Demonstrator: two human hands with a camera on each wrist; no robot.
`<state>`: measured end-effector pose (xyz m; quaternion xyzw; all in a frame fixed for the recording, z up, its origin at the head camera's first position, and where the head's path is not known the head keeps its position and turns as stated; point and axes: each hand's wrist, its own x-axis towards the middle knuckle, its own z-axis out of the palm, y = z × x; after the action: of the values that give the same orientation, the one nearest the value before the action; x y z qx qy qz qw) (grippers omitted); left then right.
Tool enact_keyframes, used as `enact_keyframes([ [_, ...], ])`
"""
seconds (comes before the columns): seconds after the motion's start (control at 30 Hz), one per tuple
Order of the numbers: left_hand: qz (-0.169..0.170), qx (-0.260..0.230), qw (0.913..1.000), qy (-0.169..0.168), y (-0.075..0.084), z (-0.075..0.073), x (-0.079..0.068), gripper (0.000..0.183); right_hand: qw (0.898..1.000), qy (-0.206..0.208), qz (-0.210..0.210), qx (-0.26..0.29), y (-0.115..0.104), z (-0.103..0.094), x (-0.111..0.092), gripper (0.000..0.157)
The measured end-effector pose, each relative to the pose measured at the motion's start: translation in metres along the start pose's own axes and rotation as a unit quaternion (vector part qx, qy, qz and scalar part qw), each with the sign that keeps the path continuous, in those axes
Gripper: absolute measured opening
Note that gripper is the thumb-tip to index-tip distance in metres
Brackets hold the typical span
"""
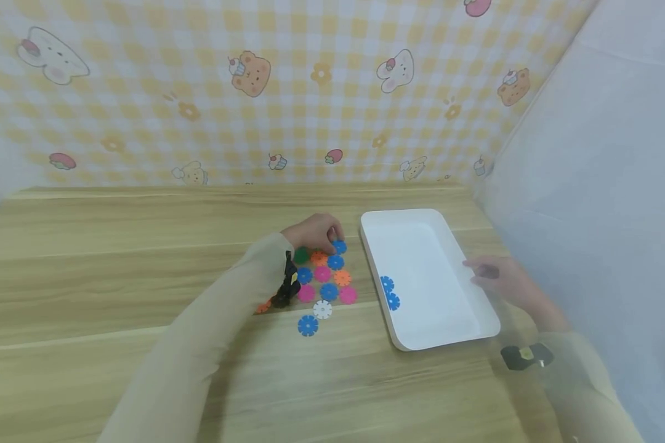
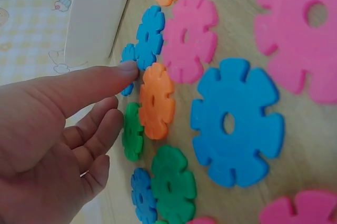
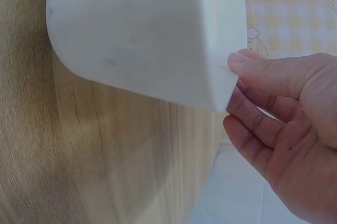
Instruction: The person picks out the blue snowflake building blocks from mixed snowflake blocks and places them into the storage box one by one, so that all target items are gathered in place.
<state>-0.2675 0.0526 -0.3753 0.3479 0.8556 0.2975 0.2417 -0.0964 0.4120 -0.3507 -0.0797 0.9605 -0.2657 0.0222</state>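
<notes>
Discs [image 1: 324, 296] blu, pnk, orng, grn, wht; tray [image 1: 432, 277] wht; cloth [image 1: 321, 111] ylw/wht chk.

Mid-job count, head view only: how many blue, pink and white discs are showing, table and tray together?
Blue discs: 7 (5 on the table, 2 in the tray)
Pink discs: 3
White disc: 1
Total: 11 showing; the left sleeve may hide more.
</notes>
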Motion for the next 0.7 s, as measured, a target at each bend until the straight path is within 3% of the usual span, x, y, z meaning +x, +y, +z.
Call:
enact_keyframes([
  [0.7, 0.002, 0.039, 0.9992, 0.005, 0.0097, 0.0063, 0.0014, 0.027, 1.000, 0.000, 0.002, -0.006, -0.0031, 0.0003, -0.0008, 0.030],
])
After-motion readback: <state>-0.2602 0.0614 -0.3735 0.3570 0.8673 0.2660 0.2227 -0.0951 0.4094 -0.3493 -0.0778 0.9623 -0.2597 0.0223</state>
